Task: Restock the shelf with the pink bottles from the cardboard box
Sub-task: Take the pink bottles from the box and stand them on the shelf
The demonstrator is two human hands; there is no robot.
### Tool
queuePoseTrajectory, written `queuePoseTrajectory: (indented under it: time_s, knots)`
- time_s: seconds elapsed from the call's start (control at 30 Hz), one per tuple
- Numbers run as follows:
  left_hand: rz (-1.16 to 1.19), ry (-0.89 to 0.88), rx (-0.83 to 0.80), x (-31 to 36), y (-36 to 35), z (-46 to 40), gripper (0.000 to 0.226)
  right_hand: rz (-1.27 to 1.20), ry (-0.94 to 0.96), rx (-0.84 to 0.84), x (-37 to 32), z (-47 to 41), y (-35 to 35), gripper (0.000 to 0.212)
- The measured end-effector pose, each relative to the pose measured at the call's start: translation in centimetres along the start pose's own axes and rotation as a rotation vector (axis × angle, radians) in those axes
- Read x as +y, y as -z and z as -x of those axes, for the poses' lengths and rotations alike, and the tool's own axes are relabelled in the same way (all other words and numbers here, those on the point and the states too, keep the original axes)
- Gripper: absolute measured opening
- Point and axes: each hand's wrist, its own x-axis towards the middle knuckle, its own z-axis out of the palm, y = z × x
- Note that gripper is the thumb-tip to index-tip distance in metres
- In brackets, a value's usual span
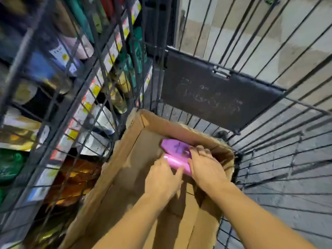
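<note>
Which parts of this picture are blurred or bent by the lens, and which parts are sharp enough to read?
Head view: the shelf on the left is smeared, its labels unreadable; the cage bars fan out and curve, a wide-angle effect; the pink bottles, both hands (left hand, right hand) and the cardboard box are fairly sharp, lit evenly, without glare.

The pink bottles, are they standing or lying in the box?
Lying: both pink bottles rest on their sides, flat faces up, in the cardboard box.

Two bare forearms, sleeveless, no gloves, rings or watch.
</note>
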Motion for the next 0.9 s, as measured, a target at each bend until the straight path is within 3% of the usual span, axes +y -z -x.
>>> queuePoseTrajectory:
  time_s: [0.2, 0.33, 0.47, 0.6, 0.73, 0.9]
  knots:
    - [0.675, 0.437, -0.044, -0.7, -4.4, -2.4, 0.092, -0.013, -0.039, 0.094, -0.1, -1.6, -0.8, 0.047]
    - [0.935, 0.496, -0.059, -1.8, -7.9, -2.7, 0.087, 0.031, -0.058, 0.003, -0.2, -2.2, -0.5, 0.049]
    - [0.979, 0.512, -0.056, -2.3, -8.4, -2.2, 0.092, 0.023, -0.091, -0.133, -0.7, -3.2, 0.1, 0.056]
    - [1.096, 0.506, -0.115, -2.1, -7.3, -1.1, 0.105, -0.090, -0.150, -0.118, -1.0, -3.4, 0.0, 0.065]
    - [1.119, 0.480, -0.072, -2.4, -5.4, 0.4, 0.102, -0.451, -0.250, -0.043, -1.4, -0.7, -0.7, 0.048]
    - [1.140, 0.280, 0.000, -1.1, 2.0, 4.9, 0.066, -1.141, -0.289, -0.018, -3.4, 4.7, 1.7, 0.027]
